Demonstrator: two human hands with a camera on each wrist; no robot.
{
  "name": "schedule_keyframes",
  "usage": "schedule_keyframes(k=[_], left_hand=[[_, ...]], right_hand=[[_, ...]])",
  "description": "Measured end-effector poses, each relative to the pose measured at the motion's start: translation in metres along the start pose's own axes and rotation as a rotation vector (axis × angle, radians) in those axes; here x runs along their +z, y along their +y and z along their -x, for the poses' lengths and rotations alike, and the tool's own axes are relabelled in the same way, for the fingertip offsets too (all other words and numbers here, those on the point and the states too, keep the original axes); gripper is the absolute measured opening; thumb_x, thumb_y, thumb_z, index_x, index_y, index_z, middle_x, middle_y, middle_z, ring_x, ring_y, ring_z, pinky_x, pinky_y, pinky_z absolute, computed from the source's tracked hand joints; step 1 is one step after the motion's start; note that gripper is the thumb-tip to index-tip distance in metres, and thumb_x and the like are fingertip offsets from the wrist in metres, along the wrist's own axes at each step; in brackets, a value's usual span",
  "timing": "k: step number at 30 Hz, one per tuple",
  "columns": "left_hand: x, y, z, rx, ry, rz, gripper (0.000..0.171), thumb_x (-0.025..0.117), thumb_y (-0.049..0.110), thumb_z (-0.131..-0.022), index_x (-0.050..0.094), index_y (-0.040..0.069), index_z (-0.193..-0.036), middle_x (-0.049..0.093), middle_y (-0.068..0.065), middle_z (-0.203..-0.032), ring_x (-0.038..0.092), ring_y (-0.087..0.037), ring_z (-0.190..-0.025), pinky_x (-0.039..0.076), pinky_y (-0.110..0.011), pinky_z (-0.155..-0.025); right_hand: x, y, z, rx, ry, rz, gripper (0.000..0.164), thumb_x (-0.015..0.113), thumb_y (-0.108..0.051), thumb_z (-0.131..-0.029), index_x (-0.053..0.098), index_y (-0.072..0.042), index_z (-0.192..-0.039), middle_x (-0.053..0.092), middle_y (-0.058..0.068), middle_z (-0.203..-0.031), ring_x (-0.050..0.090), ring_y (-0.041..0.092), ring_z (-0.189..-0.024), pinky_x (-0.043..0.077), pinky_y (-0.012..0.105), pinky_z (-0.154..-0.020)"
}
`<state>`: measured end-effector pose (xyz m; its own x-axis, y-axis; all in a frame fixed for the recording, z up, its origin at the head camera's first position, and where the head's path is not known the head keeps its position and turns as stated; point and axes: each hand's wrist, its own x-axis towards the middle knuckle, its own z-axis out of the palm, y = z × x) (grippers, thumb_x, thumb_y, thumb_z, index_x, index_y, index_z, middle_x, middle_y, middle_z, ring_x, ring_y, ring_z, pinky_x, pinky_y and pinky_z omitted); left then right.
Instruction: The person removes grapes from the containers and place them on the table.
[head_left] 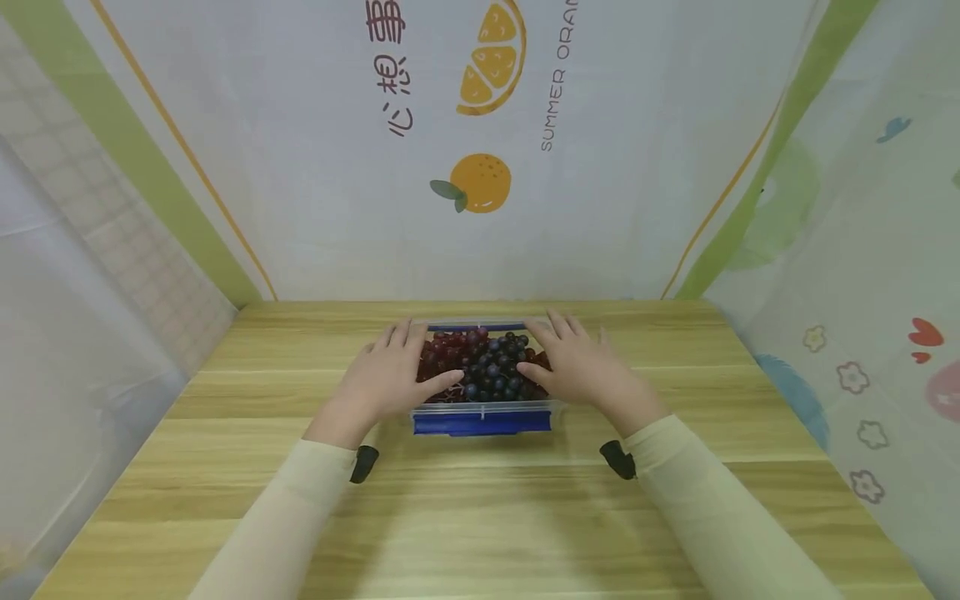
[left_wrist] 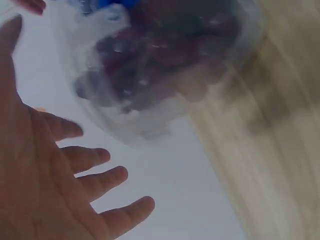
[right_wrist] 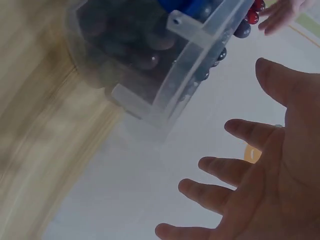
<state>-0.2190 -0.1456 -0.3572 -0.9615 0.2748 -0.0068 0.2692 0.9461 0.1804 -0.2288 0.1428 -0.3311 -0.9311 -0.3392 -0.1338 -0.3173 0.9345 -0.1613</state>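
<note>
A clear plastic food container (head_left: pixel 480 408) with blue latches stands on the wooden table, heaped with grapes. Dark blue grapes (head_left: pixel 491 375) fill its middle, with red grapes (head_left: pixel 444 350) to the left and a few more at the right. My left hand (head_left: pixel 382 379) is over the container's left end, fingers spread and thumb pointing inward. Over the right end, my right hand (head_left: pixel 581 371) mirrors it. Both wrist views show straight, parted fingers: the left palm (left_wrist: pixel 40 170) and right palm (right_wrist: pixel 275 170) face the container's end walls, holding nothing.
The wood-grain table (head_left: pixel 480 517) reaches back to a white cloth backdrop (head_left: pixel 337 225) printed with oranges. Patterned cloth (head_left: pixel 795 292) also hangs along the right side, and pale cloth (head_left: pixel 97 333) along the left. Small black devices (head_left: pixel 365 464) sit at both wrists.
</note>
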Motion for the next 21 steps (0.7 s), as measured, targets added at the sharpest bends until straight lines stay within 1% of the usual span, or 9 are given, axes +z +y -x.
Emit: schedule_keyframes(k=[2,4,7,10,12,15,21], left_hand=[[0.005,-0.005,0.001,-0.026,-0.024,0.024,0.120,0.041,0.091,-0.092,0.010,0.007,-0.172,0.009,-0.021,-0.180,0.015,-0.046,-0.165,0.023,-0.071,-0.128],[0.010,-0.010,0.002,-0.042,-0.041,0.033,0.127,0.038,0.096,-0.088,0.004,0.008,-0.172,0.005,-0.019,-0.180,0.012,-0.045,-0.166,0.019,-0.073,-0.128],[0.017,-0.015,0.002,-0.057,-0.065,0.046,0.132,0.038,0.100,-0.084,-0.001,0.010,-0.172,0.003,-0.018,-0.180,0.011,-0.044,-0.166,0.017,-0.076,-0.127],[0.024,-0.018,0.002,-0.069,-0.084,0.070,0.138,0.039,0.102,-0.081,-0.007,0.008,-0.171,0.000,-0.019,-0.180,0.011,-0.044,-0.166,0.016,-0.078,-0.126],[0.027,-0.018,0.002,-0.076,-0.087,0.084,0.142,0.040,0.103,-0.079,-0.009,0.005,-0.170,-0.001,-0.021,-0.179,0.012,-0.044,-0.166,0.017,-0.079,-0.125],[0.030,-0.018,0.001,-0.082,-0.079,0.088,0.146,0.041,0.104,-0.078,-0.007,0.000,-0.169,-0.001,-0.024,-0.179,0.015,-0.046,-0.165,0.018,-0.080,-0.124],[0.031,-0.019,0.001,-0.079,-0.058,0.072,0.150,0.044,0.105,-0.074,-0.005,0.000,-0.170,0.004,-0.023,-0.179,0.018,-0.045,-0.165,0.018,-0.080,-0.123]], right_hand=[[0.002,0.002,0.000,0.009,-0.011,-0.010,0.078,0.048,-0.061,-0.109,0.019,-0.028,-0.173,0.008,0.015,-0.181,0.013,0.045,-0.166,0.010,0.082,-0.124],[0.002,0.002,0.000,0.012,-0.010,-0.013,0.078,0.048,-0.062,-0.108,0.018,-0.028,-0.173,0.009,0.015,-0.181,0.013,0.045,-0.166,0.009,0.083,-0.123],[0.002,0.001,-0.001,0.006,-0.010,0.000,0.079,0.047,-0.064,-0.108,0.018,-0.029,-0.173,0.008,0.015,-0.181,0.013,0.045,-0.166,0.009,0.082,-0.124],[0.001,-0.002,-0.002,-0.008,-0.014,0.023,0.080,0.046,-0.066,-0.108,0.018,-0.030,-0.173,0.008,0.015,-0.181,0.013,0.045,-0.166,0.010,0.080,-0.125],[0.001,-0.004,-0.003,-0.017,-0.018,0.040,0.080,0.046,-0.066,-0.107,0.018,-0.030,-0.173,0.008,0.014,-0.181,0.014,0.044,-0.166,0.012,0.079,-0.126],[0.000,-0.009,-0.006,-0.032,-0.023,0.067,0.080,0.047,-0.066,-0.107,0.019,-0.030,-0.172,0.009,0.013,-0.181,0.015,0.043,-0.166,0.015,0.078,-0.126],[-0.001,-0.022,-0.014,-0.089,-0.061,0.145,0.077,0.051,-0.061,-0.108,0.022,-0.030,-0.172,0.011,0.013,-0.181,0.019,0.041,-0.166,0.021,0.074,-0.127]])
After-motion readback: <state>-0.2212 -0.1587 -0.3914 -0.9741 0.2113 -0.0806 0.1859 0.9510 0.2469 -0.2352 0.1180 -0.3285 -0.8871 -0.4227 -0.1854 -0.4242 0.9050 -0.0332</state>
